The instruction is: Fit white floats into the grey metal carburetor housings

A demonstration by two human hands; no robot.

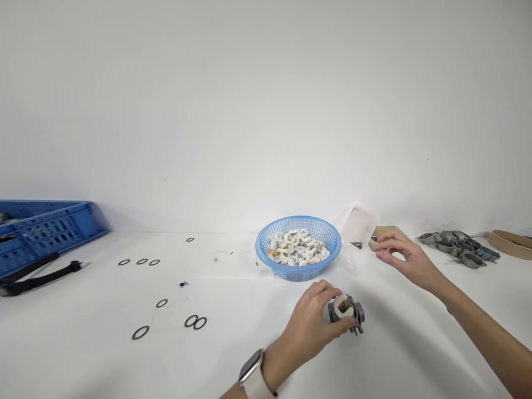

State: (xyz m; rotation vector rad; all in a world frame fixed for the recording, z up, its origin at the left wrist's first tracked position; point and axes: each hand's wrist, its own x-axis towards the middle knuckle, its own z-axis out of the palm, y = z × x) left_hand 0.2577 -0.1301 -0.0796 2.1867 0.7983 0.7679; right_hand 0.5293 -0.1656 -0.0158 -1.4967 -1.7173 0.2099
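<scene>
My left hand [312, 317] is closed on a grey housing [358, 313] low on the table, with a white C-shaped part [339, 306] set against its face. The thumb and fingers grip it from the left. Some brassy detail shows inside the white part. To the right, my right hand [401, 257] hovers with its fingers bent and slightly apart beside a small yellowish box [384, 229]; I see nothing held in it. Several screws [356, 244] lie by a clear plastic tray [358, 223] near those fingers.
A blue basket [298, 271] of white parts stands in the middle. Black rings [140, 332] are scattered at left, near a blue crate [54, 235] and a black strap [41, 281]. Grey housings [457, 246] pile at right beside a tan round container [511, 244].
</scene>
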